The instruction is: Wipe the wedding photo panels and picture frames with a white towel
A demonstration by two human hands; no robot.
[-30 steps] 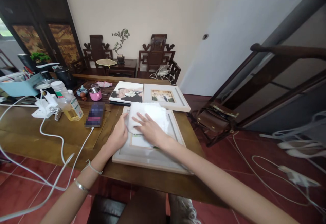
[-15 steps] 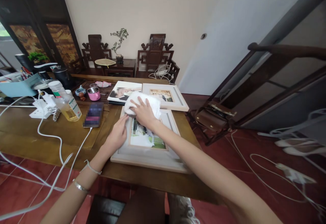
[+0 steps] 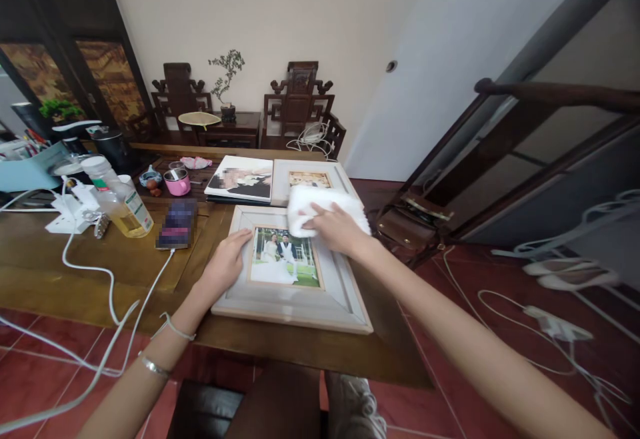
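A picture frame (image 3: pixel 290 310) with a pale wide border lies flat on the wooden table, holding a photo (image 3: pixel 285 259) of two people on grass. At its left edge, my left hand (image 3: pixel 227 260) grips the border, fingers over the top and palm outside. My right hand (image 3: pixel 336 227) is closed on a folded white cloth (image 3: pixel 303 200), pressed over the frame's upper right corner. The cloth hides that corner and part of a second frame (image 3: pixel 281 171) behind it. Left of that one lies a photo book or panel (image 3: pixel 245 178).
A phone (image 3: pixel 176 224) on a charging cable, a bottle of yellow liquid (image 3: pixel 125 206), a white power strip (image 3: pixel 70 216) and a pink cup (image 3: pixel 177 182) stand on the left. Beside the table's right end is a wooden chair with a brown bag (image 3: pixel 411 226). Cables trail across the red floor.
My right hand has slid the cloth rightward, from the frame's top left to its upper right, uncovering the photo. My left hand stays at the left edge. The view has shifted slightly.
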